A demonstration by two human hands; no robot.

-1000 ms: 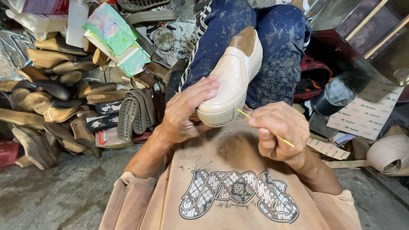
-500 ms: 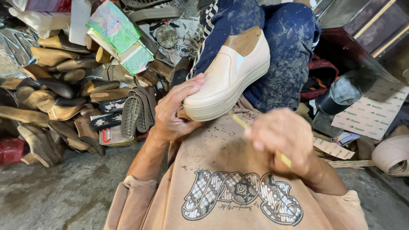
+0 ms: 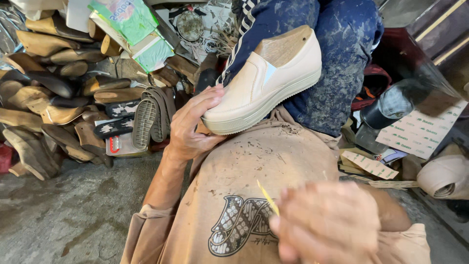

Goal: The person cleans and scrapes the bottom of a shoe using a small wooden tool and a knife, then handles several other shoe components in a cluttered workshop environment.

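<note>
Two hands work: left hand [image 3: 188, 129] fingers clamp the shoe [image 3: 264, 83] toe; right hand [image 3: 327, 225] fingers pinch a stick [image 3: 267, 197]. Best keep the toe grip firm.

Green-and-white box [image 3: 133, 30] top left, tilted atop shoe pile; flat white printed card sheet [image 3: 424, 131] right, green marks; smaller pale printed strip [image 3: 370, 165] just below it

Cream shoe [image 3: 264, 88] — tan wooden last inside; blue mottled trousers [image 3: 337, 54]; beige apron [image 3: 264, 171] with dark patterned print; yellow stick [image 3: 267, 197] — green-and-white box [image 3: 132, 27].
</note>
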